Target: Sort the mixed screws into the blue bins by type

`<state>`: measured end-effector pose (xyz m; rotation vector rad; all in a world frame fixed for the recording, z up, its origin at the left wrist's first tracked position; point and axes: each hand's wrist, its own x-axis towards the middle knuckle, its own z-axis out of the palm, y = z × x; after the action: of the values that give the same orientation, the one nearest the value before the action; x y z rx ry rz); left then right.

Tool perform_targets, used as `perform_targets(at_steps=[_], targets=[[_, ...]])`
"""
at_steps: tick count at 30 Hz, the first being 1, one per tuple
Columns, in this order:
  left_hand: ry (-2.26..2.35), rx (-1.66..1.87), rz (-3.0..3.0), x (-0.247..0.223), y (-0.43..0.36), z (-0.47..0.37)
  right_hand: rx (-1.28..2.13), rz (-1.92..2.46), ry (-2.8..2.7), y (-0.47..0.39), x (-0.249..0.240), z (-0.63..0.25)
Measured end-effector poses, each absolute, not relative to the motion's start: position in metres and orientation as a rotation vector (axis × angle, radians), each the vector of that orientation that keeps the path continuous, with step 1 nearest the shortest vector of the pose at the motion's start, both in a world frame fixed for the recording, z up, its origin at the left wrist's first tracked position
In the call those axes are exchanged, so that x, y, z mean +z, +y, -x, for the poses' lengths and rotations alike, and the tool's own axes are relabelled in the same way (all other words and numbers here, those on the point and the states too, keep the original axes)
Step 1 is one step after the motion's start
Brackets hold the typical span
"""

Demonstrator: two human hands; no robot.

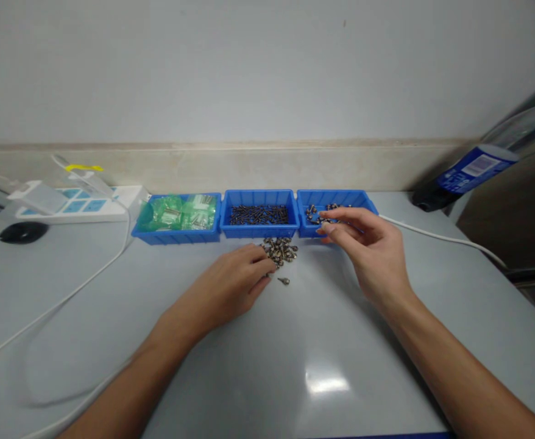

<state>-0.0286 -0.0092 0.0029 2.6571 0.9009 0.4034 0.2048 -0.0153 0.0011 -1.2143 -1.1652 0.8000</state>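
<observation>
My left hand (237, 280) rests at the left side of a pile of small metal parts (282, 249) on the table. Its fingers are curled down together, and what they hold, if anything, is hidden. One single metal part (284, 281) lies just in front of the pile. Over the front edge of the right blue bin (336, 196) is my right hand (372, 247), with thumb and forefinger drawn together. Something tiny seems to be at those fingertips, too small to name. More small metal parts (312, 211) lie inside that bin, partly covered by the hand.
The middle blue bin (258, 230) holds dark screws (261, 214); the left blue bin (180, 236) holds green plastic bags (167, 210) of metal pieces. A white power strip (134, 198), a black mouse-like object (24, 232), white cables (85, 283) and a tilted bottle (468, 174) stand around.
</observation>
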Motion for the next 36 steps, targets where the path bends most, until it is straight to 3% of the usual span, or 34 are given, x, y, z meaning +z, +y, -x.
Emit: perform_targets(at_steps=[13, 23, 36], targets=[[0.94, 0.392, -2.553, 0.007, -0.011, 0.031, 0.886, 1.226, -1.238, -0.016, 0.005, -0.201], [0.969, 1.022, -2.219, 0.006, -0.009, 0.023, 1.036, 1.181, -1.378, -0.019, 0.004, -0.2], [0.972, 0.947, -1.58, 0.008, -0.016, 0.012, 1.347, 1.093, -1.554, -0.025, 0.004, -0.195]])
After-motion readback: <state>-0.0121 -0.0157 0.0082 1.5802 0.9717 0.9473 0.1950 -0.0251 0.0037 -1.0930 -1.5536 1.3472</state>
